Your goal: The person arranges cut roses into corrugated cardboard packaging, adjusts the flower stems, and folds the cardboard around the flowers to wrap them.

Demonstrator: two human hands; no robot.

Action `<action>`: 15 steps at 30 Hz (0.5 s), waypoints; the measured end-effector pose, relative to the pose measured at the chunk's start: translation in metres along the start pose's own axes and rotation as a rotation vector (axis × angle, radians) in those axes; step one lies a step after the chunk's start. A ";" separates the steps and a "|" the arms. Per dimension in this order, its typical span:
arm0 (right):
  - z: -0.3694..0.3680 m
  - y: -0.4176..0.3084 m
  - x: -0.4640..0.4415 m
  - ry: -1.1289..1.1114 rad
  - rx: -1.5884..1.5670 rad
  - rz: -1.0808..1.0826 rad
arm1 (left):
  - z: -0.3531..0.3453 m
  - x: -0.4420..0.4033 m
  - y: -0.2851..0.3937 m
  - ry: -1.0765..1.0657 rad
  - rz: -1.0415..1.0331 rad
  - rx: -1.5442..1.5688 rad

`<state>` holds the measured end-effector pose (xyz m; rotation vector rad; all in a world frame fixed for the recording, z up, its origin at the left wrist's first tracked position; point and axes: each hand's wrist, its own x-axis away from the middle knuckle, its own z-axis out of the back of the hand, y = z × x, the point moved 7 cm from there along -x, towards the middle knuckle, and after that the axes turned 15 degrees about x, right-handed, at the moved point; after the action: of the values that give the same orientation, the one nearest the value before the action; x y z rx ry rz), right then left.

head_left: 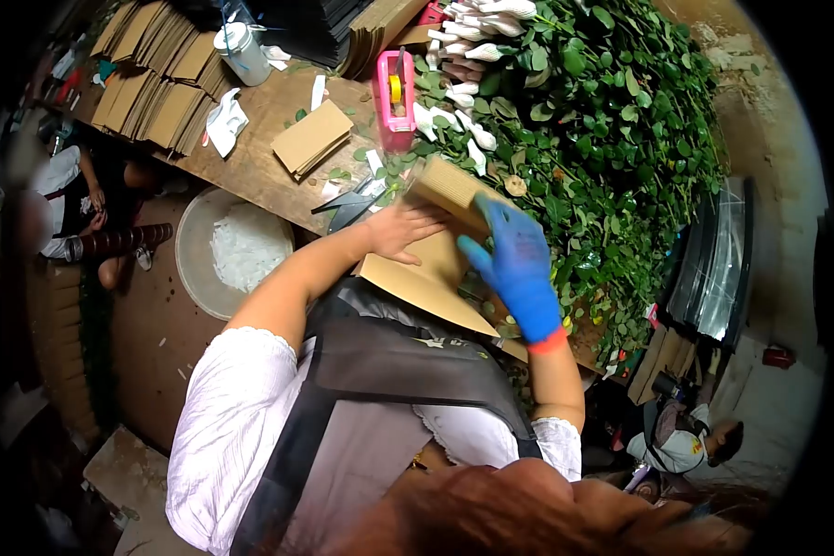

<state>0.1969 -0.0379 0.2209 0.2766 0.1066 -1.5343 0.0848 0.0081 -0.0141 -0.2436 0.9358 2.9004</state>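
A sheet of brown corrugated cardboard (pixel 417 289) lies in front of my apron, with its far part (pixel 456 190) folded up. My left hand (pixel 406 232) is bare and rests flat on the cardboard, fingers stretched out. My right hand (pixel 517 250), in a blue glove with a red cuff, grips the folded part at its right side. Its fingertips are partly hidden against the cardboard. Dark-handled scissors (pixel 350 209) lie on the table just beyond my left wrist.
A pink tape dispenser (pixel 396 102) and a small cardboard stack (pixel 312 137) stand on the wooden table. Leafy rose stems (pixel 612 139) with white-wrapped heads (pixel 477 46) fill the right. A round tub (pixel 190 255) stands lower left. Other people sit at both sides.
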 end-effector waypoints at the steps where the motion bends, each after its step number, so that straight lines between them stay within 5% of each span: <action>1: -0.041 0.000 0.000 -0.115 0.048 -0.035 | 0.003 0.000 0.002 -0.001 0.002 -0.015; 5: -0.121 0.015 0.002 -0.576 -0.042 -0.167 | 0.001 0.001 -0.001 0.018 0.001 0.051; 8: -0.109 0.015 0.011 -0.418 -0.147 -0.151 | -0.005 0.002 -0.005 0.006 -0.003 0.017; 9: -0.065 -0.001 -0.002 -0.224 0.078 -0.047 | -0.010 0.002 -0.007 -0.046 0.032 -0.032; 12: -0.002 -0.043 -0.005 -0.064 -0.155 0.085 | 0.011 -0.001 0.005 -0.215 0.107 -0.020; 13: -0.009 -0.057 0.004 -0.238 -0.305 0.104 | 0.012 -0.003 0.004 -0.398 0.207 -0.010; 15: -0.049 -0.086 0.034 -0.589 -0.394 0.142 | -0.006 -0.001 -0.005 -0.101 0.063 -0.046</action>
<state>0.1181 -0.0599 0.1564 -0.4724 -0.0768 -1.3638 0.0869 0.0084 -0.0214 -0.0710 0.8772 2.9624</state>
